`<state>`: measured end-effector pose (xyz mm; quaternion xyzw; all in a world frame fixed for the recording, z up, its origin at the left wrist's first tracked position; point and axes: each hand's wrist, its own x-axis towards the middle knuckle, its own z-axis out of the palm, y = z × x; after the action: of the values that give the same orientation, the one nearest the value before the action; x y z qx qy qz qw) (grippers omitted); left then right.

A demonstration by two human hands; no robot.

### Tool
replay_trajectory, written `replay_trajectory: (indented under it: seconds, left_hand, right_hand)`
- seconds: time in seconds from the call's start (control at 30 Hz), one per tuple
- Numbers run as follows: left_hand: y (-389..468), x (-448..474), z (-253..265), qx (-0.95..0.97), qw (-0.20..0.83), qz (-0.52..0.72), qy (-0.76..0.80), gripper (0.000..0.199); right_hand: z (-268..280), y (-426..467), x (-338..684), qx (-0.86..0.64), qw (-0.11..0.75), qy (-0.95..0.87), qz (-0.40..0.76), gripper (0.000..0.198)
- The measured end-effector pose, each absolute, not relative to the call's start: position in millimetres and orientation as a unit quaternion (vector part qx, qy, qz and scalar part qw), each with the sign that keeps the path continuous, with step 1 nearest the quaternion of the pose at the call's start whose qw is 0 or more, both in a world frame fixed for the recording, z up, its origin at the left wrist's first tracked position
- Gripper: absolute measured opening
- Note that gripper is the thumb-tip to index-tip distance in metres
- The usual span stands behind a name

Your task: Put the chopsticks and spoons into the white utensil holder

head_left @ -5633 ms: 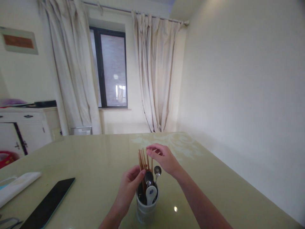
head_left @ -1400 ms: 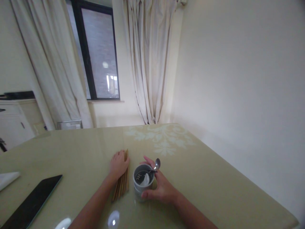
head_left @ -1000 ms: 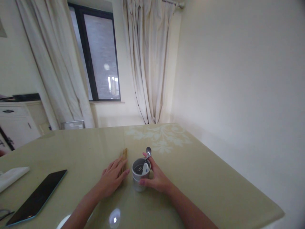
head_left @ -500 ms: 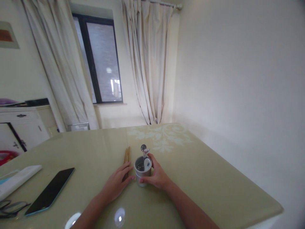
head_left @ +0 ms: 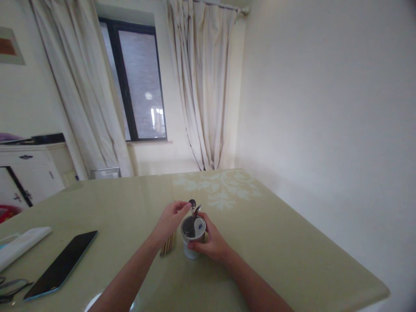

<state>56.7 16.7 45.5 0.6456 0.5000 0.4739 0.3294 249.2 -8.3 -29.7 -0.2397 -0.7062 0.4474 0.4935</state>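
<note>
Chopsticks (head_left: 167,247) lie bundled on the table (head_left: 276,238) just left of the cup (head_left: 190,254), so we count that group as out; the left hand and forearm hide their far part. At the upper left of the cup, we find the left hand (head_left: 170,222) with its fingers bent and its tips at the nearer-left metal spoon (head_left: 193,203); we cannot tell whether they are closed on it. A second metal spoon (head_left: 198,210) and a white spoon (head_left: 199,226) also stand in the cup, leaving three pieces inside by our count. Along the right of the cup, we see the right hand (head_left: 212,238) gripping its wall, thumb in front, which we judge to be steadying it upright. Around the work, again from the left, we note glasses (head_left: 13,289), a white object (head_left: 26,245) of unclear use, a cabinet (head_left: 32,173) and a dark flat device (head_left: 63,264), all well apart from the cup. Beyond the cup are a window (head_left: 143,86) and a curtain (head_left: 214,86). As obstructions, we list the left forearm beside the chopsticks and the close crowding of the spoons within the cup.
</note>
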Motion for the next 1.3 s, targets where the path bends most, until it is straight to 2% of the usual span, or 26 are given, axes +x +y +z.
replay_trajectory:
  seconds: [0.33, 0.53, 0.6, 0.67, 0.77, 0.97, 1.13, 1.3]
  left_hand:
    - [7, 61, 63, 0.582, 0.319, 0.568, 0.488, 0.04]
    - [14, 52, 96, 0.424, 0.316, 0.753, 0.392, 0.044]
    - [21, 34, 95, 0.381, 0.32, 0.777, 0.386, 0.049]
    - [28, 13, 81, 0.381, 0.314, 0.75, 0.44, 0.054]
    - [36, -14, 43, 0.398, 0.322, 0.64, 0.573, 0.062]
    - [42, -27, -25, 0.408, 0.294, 0.57, 0.65, 0.043]
    - [52, -25, -37, 0.458, 0.248, 0.548, 0.654, 0.024]
    - [32, 1, -23, 0.521, 0.184, 0.548, 0.629, 0.032]
  right_hand:
    - [-36, -8, 248, -0.246, 0.487, -0.707, 0.45, 0.101]
    - [-39, -6, 250, -0.254, 0.482, -0.699, 0.463, 0.103]
    - [-39, -6, 251, -0.253, 0.48, -0.696, 0.471, 0.104]
    - [-39, -7, 250, -0.255, 0.479, -0.696, 0.471, 0.104]
    - [-38, -8, 250, -0.263, 0.475, -0.699, 0.466, 0.104]
    - [-35, -11, 252, -0.271, 0.47, -0.699, 0.466, 0.105]
    - [-38, -13, 257, -0.294, 0.464, -0.704, 0.449, 0.11]
    - [-33, -15, 259, -0.343, 0.443, -0.734, 0.384, 0.105]
